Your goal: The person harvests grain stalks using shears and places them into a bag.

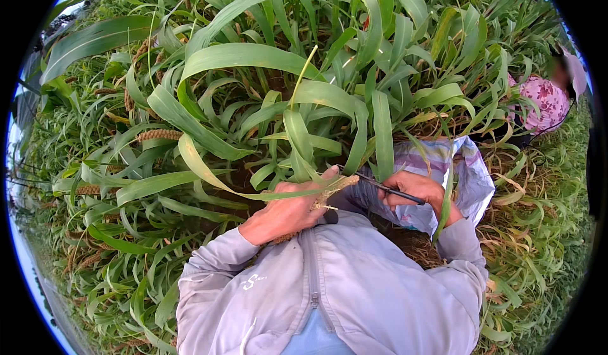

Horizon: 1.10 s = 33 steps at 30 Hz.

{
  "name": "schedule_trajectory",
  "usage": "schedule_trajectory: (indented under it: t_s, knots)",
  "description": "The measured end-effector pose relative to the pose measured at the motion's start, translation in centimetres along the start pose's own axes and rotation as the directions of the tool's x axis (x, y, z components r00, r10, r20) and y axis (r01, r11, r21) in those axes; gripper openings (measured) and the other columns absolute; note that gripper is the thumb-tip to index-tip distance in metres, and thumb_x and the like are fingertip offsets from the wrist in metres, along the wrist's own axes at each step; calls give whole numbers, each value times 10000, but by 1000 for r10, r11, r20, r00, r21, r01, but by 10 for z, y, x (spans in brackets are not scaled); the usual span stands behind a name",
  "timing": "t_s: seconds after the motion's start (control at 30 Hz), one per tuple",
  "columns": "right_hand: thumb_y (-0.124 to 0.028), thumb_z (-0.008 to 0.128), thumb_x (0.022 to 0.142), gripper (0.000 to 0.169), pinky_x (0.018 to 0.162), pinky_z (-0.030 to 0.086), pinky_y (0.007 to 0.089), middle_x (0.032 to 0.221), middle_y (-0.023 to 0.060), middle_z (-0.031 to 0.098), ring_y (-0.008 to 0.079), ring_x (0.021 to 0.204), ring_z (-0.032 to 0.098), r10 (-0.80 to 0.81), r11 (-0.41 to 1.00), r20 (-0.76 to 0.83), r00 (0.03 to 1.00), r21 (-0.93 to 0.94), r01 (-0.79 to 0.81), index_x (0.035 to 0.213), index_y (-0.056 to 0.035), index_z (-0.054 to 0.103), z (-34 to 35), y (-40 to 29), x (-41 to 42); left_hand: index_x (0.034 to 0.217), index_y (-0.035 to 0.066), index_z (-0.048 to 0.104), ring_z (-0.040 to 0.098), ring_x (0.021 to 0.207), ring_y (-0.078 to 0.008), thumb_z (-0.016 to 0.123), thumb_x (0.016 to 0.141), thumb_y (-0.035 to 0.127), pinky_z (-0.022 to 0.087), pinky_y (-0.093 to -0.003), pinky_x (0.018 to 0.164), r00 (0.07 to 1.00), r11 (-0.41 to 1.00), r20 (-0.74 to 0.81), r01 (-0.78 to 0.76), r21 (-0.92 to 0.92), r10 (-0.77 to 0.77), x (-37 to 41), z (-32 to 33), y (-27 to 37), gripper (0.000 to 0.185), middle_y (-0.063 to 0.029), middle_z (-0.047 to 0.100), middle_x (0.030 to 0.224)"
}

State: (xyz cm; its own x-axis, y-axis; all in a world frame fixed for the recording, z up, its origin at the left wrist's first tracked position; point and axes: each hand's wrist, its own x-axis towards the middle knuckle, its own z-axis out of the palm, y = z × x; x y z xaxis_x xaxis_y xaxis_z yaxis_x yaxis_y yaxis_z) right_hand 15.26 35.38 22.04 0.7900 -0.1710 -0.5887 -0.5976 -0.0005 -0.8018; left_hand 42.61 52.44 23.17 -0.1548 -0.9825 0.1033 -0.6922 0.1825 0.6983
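My left hand (292,210) is closed around tan foxtail millet heads (332,191) in front of my chest. One head sticks out past the thumb, and another shows beneath the wrist. A long green leaf crosses over these fingers. To the right, my right hand (413,191) grips a slim, dark cutting tool (399,193); whether it is a knife or scissors I cannot tell. Its far end points left, close to the millet and my left thumb. Behind and below the right hand is a striped, printed plastic sack (475,179), its mouth facing right; the contents are hidden.
Dense green millet leaves (251,60) arch in front of me. More ripe millet heads (159,135) hang at the left. Dry stalks and leaves (517,207) lie right of the sack. Another person (544,101) in a pink floral top and cap is at the far right.
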Motion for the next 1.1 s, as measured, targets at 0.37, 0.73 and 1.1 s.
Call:
schedule_trajectory:
  t_s: [0.37,0.73,1.1]
  knots:
    - [-173,596,792,255,603,488,274,778,42,613,131,651,626,88,993,97,991,-88,-79,958,19,612,14,-24,13,1042,-6,634,640,674,-143,648,850,119,511,-303,610,898,787,225,441,-431,-379,-37,-39,8,229,-104,680,809]
    - [-295,632,828,365,607,488,283,736,89,642,164,695,665,-129,990,623,772,125,64,981,36,632,78,-83,116,979,-30,656,657,766,-165,676,796,76,532,-314,702,814,502,-66,290,-814,-577,-137,-81,-16,212,-90,683,848]
    - [-309,640,874,314,435,421,281,533,17,489,122,460,534,-227,934,540,811,357,23,774,-15,588,106,-60,130,832,-14,646,675,684,-170,653,756,45,541,-298,638,865,666,-107,293,-686,-490,-122,-86,12,97,-91,687,731]
